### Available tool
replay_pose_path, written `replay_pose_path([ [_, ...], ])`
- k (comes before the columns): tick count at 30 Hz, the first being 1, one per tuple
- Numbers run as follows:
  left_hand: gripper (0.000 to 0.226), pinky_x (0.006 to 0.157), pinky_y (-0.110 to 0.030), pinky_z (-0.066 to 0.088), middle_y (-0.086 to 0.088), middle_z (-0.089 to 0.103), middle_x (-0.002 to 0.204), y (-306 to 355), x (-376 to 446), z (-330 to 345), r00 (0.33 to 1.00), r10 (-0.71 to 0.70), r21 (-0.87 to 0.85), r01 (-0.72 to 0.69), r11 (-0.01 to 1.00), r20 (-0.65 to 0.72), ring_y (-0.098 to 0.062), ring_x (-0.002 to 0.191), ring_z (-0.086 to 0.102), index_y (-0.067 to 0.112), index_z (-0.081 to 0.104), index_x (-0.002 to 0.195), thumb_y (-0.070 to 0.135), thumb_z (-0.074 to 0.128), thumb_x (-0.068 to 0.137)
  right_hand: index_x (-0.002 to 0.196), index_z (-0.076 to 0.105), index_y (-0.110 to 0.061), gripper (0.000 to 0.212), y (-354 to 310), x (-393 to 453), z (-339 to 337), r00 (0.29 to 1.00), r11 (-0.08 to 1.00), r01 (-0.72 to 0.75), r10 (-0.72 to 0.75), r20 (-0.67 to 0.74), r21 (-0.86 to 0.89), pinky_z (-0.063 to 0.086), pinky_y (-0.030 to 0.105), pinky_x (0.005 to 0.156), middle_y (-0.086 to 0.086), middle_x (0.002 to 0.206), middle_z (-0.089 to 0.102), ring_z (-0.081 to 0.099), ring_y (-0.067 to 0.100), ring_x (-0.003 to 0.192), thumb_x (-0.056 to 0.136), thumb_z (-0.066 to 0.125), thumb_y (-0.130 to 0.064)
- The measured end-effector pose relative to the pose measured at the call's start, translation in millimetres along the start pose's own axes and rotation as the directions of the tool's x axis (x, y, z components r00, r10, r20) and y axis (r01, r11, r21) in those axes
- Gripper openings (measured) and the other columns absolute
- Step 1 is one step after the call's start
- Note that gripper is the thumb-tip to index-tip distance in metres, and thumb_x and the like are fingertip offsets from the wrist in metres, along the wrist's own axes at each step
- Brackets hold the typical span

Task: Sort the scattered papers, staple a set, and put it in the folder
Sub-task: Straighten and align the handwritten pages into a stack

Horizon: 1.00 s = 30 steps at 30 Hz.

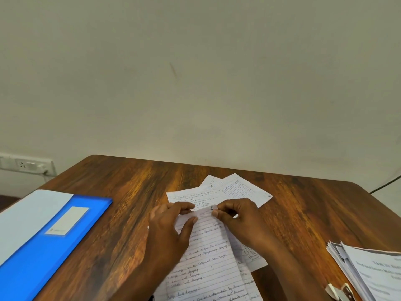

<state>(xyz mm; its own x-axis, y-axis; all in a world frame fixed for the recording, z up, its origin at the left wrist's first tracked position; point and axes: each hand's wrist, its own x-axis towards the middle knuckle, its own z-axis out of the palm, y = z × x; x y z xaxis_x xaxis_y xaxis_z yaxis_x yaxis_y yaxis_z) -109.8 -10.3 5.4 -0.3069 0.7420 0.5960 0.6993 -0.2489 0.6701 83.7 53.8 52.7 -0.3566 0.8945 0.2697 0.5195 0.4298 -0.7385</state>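
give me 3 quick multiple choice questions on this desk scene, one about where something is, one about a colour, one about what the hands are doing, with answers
1. Where does the folder lie on the table?
A. at the person's left
B. at the far right corner
C. under the handwritten sheets

2. What colour is the folder?
A. red
B. blue
C. green

3. What are the left hand and right hand doing?
A. resting flat on bare wood
B. lifting the folder
C. both pinching the top edge of the lined sheet

Answers: 1 A, it lies along the left edge; 2 B, its cover is bright blue with a pale label; 3 C, fingertips of both hands meet on the sheet's top edge.
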Motion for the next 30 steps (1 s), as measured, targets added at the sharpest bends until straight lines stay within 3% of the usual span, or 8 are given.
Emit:
replay_pose_path([
  [3,0.065,0.107,-0.046,0.043,0.019,0.059,0.126,-6,4,-2,0.992,-0.124,0.061,0.124,0.99,0.003,-0.016,0.125,0.052,0.043,0.051,0.136,0.051,0.081,0.079,0.092,0.081,-0.027,0.009,2,3,-12,0.997,0.998,-0.036,0.039,-0.064,0.051,0.057,0.019,0.074,-0.017,0.088,0.078,0.071,0.0,0.087,0.094,0.073,-0.032],
  [6,0.095,0.097,-0.034,0.054,0.016,0.054,0.138,-11,9,-5,0.953,-0.292,-0.192,0.303,0.933,0.086,-0.009,0.123,0.057,0.036,0.039,0.148,0.045,0.091,0.069,0.093,0.08,-0.02,0.01,1,3,-24,0.989,0.952,-0.106,0.131,-0.072,0.288,0.058,0.021,0.07,-0.009,0.09,0.081,0.076,0.007,0.087,0.096,0.071,-0.023],
  [9,0.105,0.082,-0.027,0.059,0.002,0.066,0.136,-16,14,-10,0.849,-0.437,-0.478,0.528,0.702,0.296,-0.01,0.11,0.068,0.025,0.043,0.146,0.037,0.098,0.058,0.098,0.078,-0.007,0.015,0,1,-28,0.979,0.854,-0.144,0.196,-0.052,0.501,0.064,0.042,0.083,0.008,0.093,0.081,0.079,0.027,0.09,0.098,0.069,-0.019],
  [13,0.1,0.088,-0.056,0.061,-0.017,0.076,0.118,-15,16,-11,0.728,-0.398,-0.627,0.684,0.373,0.558,-0.038,0.105,0.075,0.011,0.053,0.138,0.027,0.099,0.051,0.104,0.075,0.002,0.022,-1,1,-29,0.977,0.757,-0.138,0.211,-0.039,0.638,0.06,0.041,0.079,0.023,0.101,0.078,0.072,0.033,0.086,0.098,0.069,-0.019],
  [17,0.086,0.094,-0.06,0.058,-0.021,0.074,0.121,-7,12,-12,0.703,-0.348,-0.615,0.711,0.341,0.62,-0.042,0.11,0.073,0.005,0.057,0.135,0.022,0.095,0.059,0.106,0.074,0.0,0.024,-1,2,-30,0.979,0.737,-0.127,0.2,-0.035,0.664,0.06,0.032,0.072,0.021,0.103,0.078,0.072,0.028,0.085,0.097,0.07,-0.022],
  [21,0.088,0.098,-0.07,0.051,-0.025,0.072,0.123,-4,9,-11,0.669,-0.375,-0.625,0.739,0.249,0.642,-0.047,0.112,0.07,0.005,0.053,0.138,0.015,0.098,0.062,0.109,0.074,-0.002,0.021,-2,2,-21,0.962,0.666,-0.14,0.265,-0.057,0.733,0.059,0.049,0.093,0.019,0.107,0.079,0.074,0.036,0.101,0.097,0.069,-0.019],
  [25,0.051,0.096,-0.068,0.053,-0.028,0.074,0.116,3,8,-13,0.669,-0.388,-0.616,0.74,0.271,0.633,-0.048,0.106,0.072,0.0,0.063,0.128,0.002,0.082,0.081,0.104,0.074,-0.004,0.015,1,5,-11,0.932,0.677,-0.155,0.342,-0.121,0.719,0.059,0.056,0.096,0.016,0.104,0.079,0.074,0.038,0.105,0.1,0.066,-0.017],
  [30,0.034,0.087,-0.058,0.06,-0.023,0.078,0.105,7,9,-10,0.684,-0.484,-0.597,0.723,0.347,0.546,-0.042,0.094,0.077,-0.002,0.069,0.118,0.001,0.078,0.085,0.1,0.074,-0.009,0.013,9,8,-3,0.912,0.704,-0.212,0.392,-0.122,0.677,0.059,0.056,0.097,0.008,0.101,0.081,0.077,0.029,0.099,0.102,0.065,-0.018],
])
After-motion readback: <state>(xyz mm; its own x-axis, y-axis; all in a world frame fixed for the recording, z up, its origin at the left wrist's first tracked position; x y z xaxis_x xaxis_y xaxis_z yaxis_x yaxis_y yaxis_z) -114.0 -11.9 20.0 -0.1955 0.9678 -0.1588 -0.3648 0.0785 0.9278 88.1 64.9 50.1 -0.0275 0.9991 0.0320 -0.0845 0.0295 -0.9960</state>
